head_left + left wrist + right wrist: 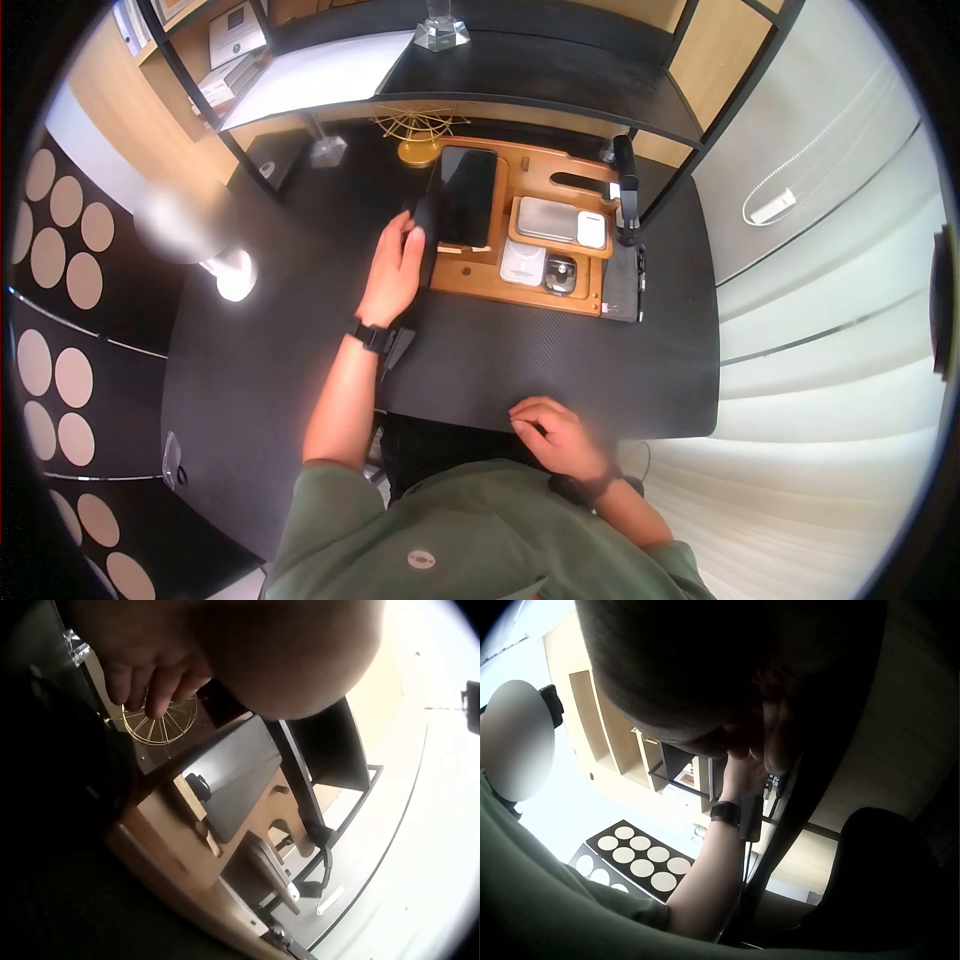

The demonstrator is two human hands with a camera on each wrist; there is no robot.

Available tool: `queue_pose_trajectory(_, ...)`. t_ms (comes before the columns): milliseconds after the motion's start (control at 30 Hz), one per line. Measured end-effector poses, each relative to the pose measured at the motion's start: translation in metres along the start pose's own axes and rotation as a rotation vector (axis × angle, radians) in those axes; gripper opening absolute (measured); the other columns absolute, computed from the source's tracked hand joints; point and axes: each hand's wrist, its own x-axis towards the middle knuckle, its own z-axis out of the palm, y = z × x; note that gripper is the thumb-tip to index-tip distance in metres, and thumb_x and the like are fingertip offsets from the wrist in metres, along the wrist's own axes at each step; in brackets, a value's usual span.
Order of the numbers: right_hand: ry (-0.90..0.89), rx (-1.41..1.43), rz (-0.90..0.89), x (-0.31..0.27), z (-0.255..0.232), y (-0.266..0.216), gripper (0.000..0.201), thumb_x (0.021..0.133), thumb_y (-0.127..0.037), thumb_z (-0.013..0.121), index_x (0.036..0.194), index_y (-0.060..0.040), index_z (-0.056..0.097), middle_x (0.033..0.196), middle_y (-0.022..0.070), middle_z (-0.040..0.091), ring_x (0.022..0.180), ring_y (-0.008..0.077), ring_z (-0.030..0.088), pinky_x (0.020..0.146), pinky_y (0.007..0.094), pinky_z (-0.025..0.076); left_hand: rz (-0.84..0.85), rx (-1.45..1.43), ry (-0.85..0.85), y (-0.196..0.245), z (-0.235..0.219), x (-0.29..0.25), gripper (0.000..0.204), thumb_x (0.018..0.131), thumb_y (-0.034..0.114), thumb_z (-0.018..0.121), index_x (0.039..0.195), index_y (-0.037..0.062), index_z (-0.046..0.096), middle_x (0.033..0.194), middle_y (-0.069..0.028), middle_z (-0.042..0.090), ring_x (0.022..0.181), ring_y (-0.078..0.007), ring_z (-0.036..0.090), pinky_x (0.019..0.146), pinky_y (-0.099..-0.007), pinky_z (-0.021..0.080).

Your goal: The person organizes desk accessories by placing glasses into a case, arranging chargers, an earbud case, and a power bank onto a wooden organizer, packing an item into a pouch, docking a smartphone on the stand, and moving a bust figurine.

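Note:
My left hand (392, 272) is beside the left edge of a wooden desk organizer (470, 282). Its fingertips and thumb meet a dark upright object (427, 212), whose kind and grip I cannot tell. In the left wrist view the fingers (158, 697) bend downward in front of a gold wheel ornament (161, 727); the thumb is hidden. Just right of this hand, a black-screened tablet or large phone (468, 195) leans in the organizer. My right hand (562, 437) rests loosely curled at the desk's front edge, with no object visible in it.
The organizer also bears a grey slab (546, 218), a white charging pad (522, 264) and a small black case (560, 273). A black stand (627, 190) rises at its right. A shelf (540, 75) spans the back; a white lamp (235, 275) stands left.

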Motion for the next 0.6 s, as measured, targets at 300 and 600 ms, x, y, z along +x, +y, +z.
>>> queue_pose_trajectory(300,-0.016,-0.001,0.009,0.003,-0.001,-0.005,0.011,0.102,-0.005,0.078,0.112,-0.0009,0.075,0.114,0.0155,0.078,0.102,0.0331,0.078,0.090,0.0394,0.063,0.258,0.312,-0.520,0.049,-0.006,-0.097,0.078,0.093,0.026,0.086,0.160,0.0021,0.056,0.169,-0.0258,0.048,0.165,-0.0461,0.035,0.134,-0.0527,0.033)
queue_pose_trajectory(600,-0.023,-0.008,0.008,0.003,-0.001,-0.006,0.010,0.102,-0.005,0.077,0.110,-0.0005,0.075,0.113,0.0153,0.079,0.100,0.0330,0.078,0.087,0.0391,0.062,0.310,0.433,-0.565,0.038,0.011,-0.128,0.075,0.094,0.039,0.085,0.159,0.0098,0.062,0.172,-0.0218,0.047,0.167,-0.0449,0.029,0.137,-0.0575,0.024)
